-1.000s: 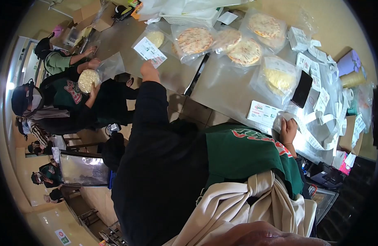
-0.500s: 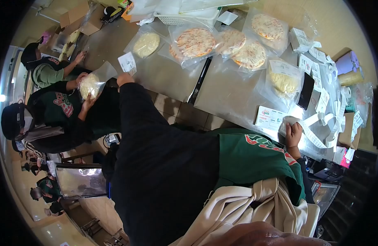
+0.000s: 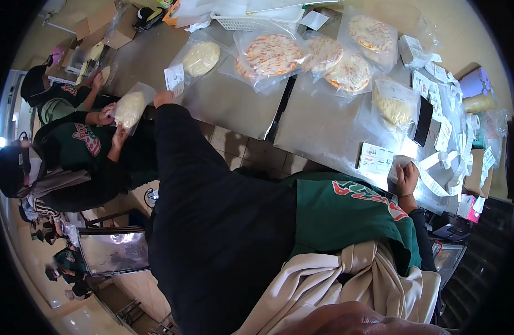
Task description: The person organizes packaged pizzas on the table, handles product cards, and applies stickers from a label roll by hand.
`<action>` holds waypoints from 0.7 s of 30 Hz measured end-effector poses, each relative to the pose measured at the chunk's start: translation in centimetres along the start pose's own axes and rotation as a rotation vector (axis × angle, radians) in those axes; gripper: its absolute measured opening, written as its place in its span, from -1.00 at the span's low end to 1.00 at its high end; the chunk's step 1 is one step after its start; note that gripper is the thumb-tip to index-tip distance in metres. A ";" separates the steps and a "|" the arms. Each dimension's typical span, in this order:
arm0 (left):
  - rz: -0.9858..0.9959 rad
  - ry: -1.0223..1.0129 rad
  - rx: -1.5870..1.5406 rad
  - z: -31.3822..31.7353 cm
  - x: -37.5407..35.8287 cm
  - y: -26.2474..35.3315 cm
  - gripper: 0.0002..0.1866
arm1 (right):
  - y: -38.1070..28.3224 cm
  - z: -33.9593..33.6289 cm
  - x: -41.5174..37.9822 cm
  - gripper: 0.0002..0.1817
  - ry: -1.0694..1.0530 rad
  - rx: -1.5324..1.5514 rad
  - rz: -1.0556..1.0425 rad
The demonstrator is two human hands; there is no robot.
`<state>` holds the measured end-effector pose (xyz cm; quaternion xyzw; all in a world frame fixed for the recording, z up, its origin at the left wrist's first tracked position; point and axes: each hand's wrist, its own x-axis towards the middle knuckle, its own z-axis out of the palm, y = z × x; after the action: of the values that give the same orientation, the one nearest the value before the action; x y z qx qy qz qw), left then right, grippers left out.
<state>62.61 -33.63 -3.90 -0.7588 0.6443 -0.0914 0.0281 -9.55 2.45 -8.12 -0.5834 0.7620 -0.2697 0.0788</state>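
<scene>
My left hand (image 3: 164,98) is stretched far to the left, its fingers closed on a white printed label (image 3: 174,78). The label overlaps the edge of a clear bag holding a pale round pizza (image 3: 202,59). My right hand (image 3: 406,177) rests at the table's near edge with curled fingers over a small greyish piece I cannot make out. Just beside it stands a stack of printed cards (image 3: 375,159). A white label strip (image 3: 433,174) curls away to the right of that hand.
Several bagged pizzas (image 3: 274,54) lie across the steel tables (image 3: 234,103), which have a dark gap between them. A black phone-like slab (image 3: 423,123) lies near label stacks (image 3: 422,85). On the left, a co-worker holds a bagged pizza (image 3: 130,109); another person stands beyond.
My left hand has moved slightly up and left, bringing the label against the bag's edge. The co-worker has tilted their bagged pizza. My right hand stays by the printed cards.
</scene>
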 end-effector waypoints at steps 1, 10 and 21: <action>0.026 -0.039 -0.010 -0.3 0.2 0.1 -0.74 | 0.1 0.0 0.0 -0.74 0.000 -0.004 -0.004; 0.012 0.037 0.036 1.7 5.1 0.1 -0.75 | -0.3 -0.1 0.4 -0.72 -0.041 -0.075 0.015; -0.056 0.125 0.013 3.7 8.1 1.0 -0.81 | -0.9 -0.3 0.5 -0.71 -0.044 -0.109 0.000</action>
<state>63.54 -42.00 -6.82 -0.7693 0.6226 -0.1433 -0.0099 -9.03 1.86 -7.32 -0.5926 0.7737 -0.2148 0.0637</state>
